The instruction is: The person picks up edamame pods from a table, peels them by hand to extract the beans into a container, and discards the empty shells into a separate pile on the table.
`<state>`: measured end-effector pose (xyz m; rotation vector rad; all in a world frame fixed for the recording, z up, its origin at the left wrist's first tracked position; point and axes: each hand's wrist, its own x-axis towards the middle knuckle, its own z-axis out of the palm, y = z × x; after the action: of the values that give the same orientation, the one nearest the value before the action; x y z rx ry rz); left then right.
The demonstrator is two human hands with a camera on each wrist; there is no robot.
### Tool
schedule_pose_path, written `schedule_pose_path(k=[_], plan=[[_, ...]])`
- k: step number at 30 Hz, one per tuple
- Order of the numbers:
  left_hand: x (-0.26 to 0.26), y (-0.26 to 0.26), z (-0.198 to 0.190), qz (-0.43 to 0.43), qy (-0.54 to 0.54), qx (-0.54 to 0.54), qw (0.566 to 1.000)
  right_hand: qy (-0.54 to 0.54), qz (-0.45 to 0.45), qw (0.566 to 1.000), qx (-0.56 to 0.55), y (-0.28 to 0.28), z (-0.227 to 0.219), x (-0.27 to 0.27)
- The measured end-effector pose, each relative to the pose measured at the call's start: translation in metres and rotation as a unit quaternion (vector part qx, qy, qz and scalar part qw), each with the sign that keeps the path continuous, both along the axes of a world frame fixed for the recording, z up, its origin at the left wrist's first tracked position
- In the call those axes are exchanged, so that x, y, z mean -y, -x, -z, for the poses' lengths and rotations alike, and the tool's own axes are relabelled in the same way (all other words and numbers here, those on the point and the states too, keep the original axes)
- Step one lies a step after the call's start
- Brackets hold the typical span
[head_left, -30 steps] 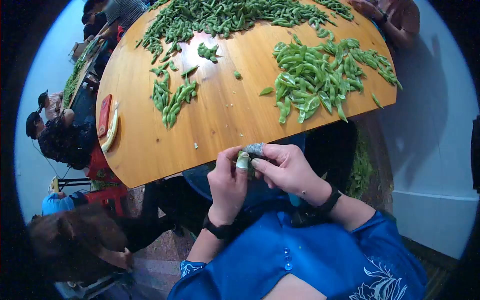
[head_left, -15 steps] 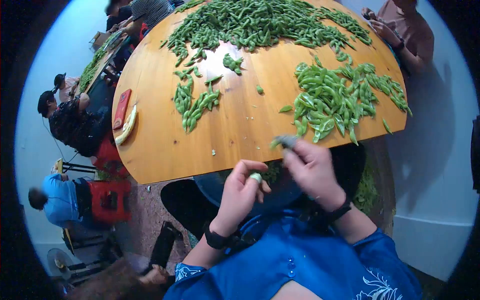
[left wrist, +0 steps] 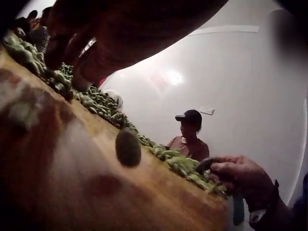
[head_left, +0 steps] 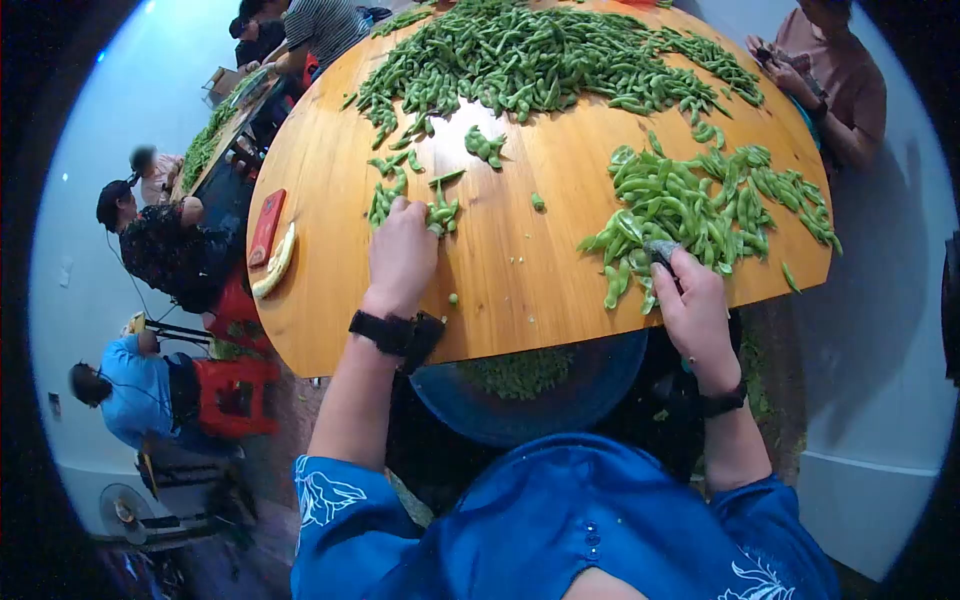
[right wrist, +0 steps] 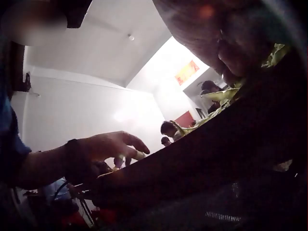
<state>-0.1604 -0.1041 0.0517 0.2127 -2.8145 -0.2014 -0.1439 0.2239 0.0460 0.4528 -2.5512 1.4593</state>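
Observation:
My left hand [head_left: 402, 255] reaches down to a small cluster of green soybean pods [head_left: 445, 212] at the table's left; its thumb has a pale wrap. In the left wrist view its fingers [left wrist: 82, 72] stand apart right at the pods. A loose green bean [head_left: 453, 298] is near that wrist. My right hand [head_left: 697, 310] is at the front of a heap of paler pods [head_left: 690, 195], some split open. A grey covering [head_left: 660, 250] wraps its index fingertip, close to the thumb. Whether it still pinches a pod, I cannot tell.
Under the table edge stands a blue basin [head_left: 628, 375] with green beans inside. A large pod pile [head_left: 540, 60] covers the table's far side. A red case [head_left: 266, 228] and a banana peel [head_left: 276, 262] lie at the left edge. People sit around, one [head_left: 840, 90] at the far right.
My hands have parted from in front of the table edge. The left moved forward to the small pod cluster; the right moved to the paler heap. A loose bean now shows near my left wrist.

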Motion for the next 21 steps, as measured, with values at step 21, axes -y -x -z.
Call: schedule_pose_path(k=[21], plan=[[-0.110,-0.102,0.008,0.131,-0.602,0.070,0.785,0.224,-0.254,0.844,0.417,-0.033,-0.014,0.043]])
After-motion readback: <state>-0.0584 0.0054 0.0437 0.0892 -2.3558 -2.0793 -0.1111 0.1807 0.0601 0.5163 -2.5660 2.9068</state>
